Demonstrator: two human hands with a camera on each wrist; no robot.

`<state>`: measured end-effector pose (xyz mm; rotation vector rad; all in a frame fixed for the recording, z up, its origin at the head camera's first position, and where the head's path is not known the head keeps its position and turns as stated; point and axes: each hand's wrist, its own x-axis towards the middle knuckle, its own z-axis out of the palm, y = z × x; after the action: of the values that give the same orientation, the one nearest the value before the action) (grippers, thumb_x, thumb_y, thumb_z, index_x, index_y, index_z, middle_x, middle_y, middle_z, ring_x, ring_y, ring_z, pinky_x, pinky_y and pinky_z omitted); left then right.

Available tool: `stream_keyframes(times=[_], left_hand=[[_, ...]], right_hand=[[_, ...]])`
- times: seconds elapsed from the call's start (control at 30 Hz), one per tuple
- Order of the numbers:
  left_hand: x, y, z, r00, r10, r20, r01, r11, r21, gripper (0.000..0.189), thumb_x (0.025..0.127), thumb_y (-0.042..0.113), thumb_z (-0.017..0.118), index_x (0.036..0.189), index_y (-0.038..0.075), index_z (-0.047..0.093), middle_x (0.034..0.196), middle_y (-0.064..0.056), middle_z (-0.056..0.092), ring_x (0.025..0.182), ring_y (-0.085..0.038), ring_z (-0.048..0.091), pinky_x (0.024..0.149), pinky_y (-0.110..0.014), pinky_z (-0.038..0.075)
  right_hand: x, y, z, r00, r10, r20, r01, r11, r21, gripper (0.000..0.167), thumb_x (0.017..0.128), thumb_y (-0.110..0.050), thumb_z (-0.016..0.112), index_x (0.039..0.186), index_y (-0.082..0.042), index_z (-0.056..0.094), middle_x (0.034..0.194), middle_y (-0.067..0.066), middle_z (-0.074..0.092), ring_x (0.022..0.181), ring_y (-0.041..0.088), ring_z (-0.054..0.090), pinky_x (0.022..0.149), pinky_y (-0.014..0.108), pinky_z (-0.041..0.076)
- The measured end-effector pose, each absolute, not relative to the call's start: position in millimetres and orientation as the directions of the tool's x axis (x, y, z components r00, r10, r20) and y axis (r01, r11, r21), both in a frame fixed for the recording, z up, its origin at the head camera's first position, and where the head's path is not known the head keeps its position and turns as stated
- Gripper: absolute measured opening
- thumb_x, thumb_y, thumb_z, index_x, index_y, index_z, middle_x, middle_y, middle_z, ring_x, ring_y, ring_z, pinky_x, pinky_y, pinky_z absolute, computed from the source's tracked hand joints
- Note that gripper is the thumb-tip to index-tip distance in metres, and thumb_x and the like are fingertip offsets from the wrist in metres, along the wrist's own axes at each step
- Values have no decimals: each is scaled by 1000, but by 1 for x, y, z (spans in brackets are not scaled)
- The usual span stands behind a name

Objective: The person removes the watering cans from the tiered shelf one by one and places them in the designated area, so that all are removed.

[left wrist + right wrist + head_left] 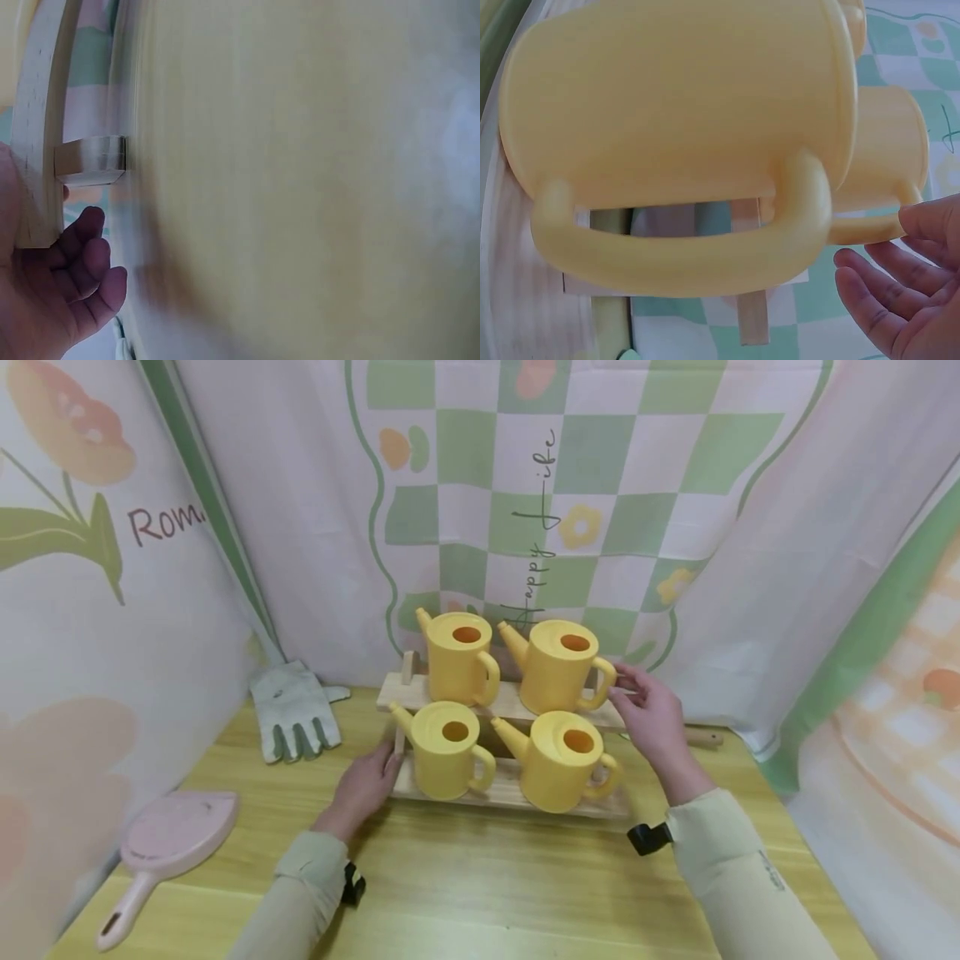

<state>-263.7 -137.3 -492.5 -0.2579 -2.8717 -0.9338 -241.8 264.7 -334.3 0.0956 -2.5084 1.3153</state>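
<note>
On the desk (487, 881), a dustpan (180, 831) is laid at eight o'clock from a rack (506, 783). The rack's end, also at eight, is held by the curled left grip (366, 783). On the lower shelf, cans are stood at seven (442, 768) and five (553, 778). A glove (288, 702) is set down at nine. Above, cans are stood at eleven (453, 664) and one (557, 672); the latter's handle is pinched by the right grip (652, 710) at three. The backdrop is formed by a curtain (465, 456) at twelve.

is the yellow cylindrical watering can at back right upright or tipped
Upright: the watering can stands base-down on the pale wooden rack's upper tier, its top opening facing up.
</note>
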Motion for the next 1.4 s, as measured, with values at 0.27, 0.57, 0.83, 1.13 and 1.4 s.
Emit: stream_keyframes(times=[0.27,0.57,0.83,1.13,1.4], left_hand=[[-262,-137,-493,-984,125,125,175,802,572,51,105,42,38,147,13,41,132,-25,57,115,-47,56,96,-61,44],[-261,-136,-491,-986,116,118,163,797,582,53,105,43,38,149,14,39,133,-24,56,117,-47,55,96,-61,43],[-261,-136,-493,-987,111,116,158,794,587,54,104,44,38,150,14,39,132,-24,57,116,-47,55,96,-62,43],[-264,-136,-497,-991,97,87,130,791,598,57,104,48,36,151,16,36,134,-24,55,118,-47,54,97,-62,42],[-263,-136,-496,-992,92,87,126,787,603,55,104,46,38,150,16,37,133,-24,56,117,-47,54,97,-62,42]], right_hand=[[-251,266,-336,-959,112,260,-156,558,-815,44,100,-17,56,142,-5,49,124,22,61,105,33,64,80,25,56],[-256,266,-338,-958,81,275,-180,579,-796,39,101,-13,53,137,3,49,122,25,61,102,36,65,77,27,57],[-256,266,-342,-950,77,303,-202,588,-783,38,102,-12,51,136,4,49,120,26,62,99,38,67,77,30,57],[-250,272,-344,-919,116,376,-249,569,-784,37,101,-12,52,132,9,52,118,29,62,92,39,68,73,22,57],[-244,282,-340,-912,155,379,-236,556,-797,39,101,-16,54,133,7,52,119,26,63,85,13,70,71,15,55]])
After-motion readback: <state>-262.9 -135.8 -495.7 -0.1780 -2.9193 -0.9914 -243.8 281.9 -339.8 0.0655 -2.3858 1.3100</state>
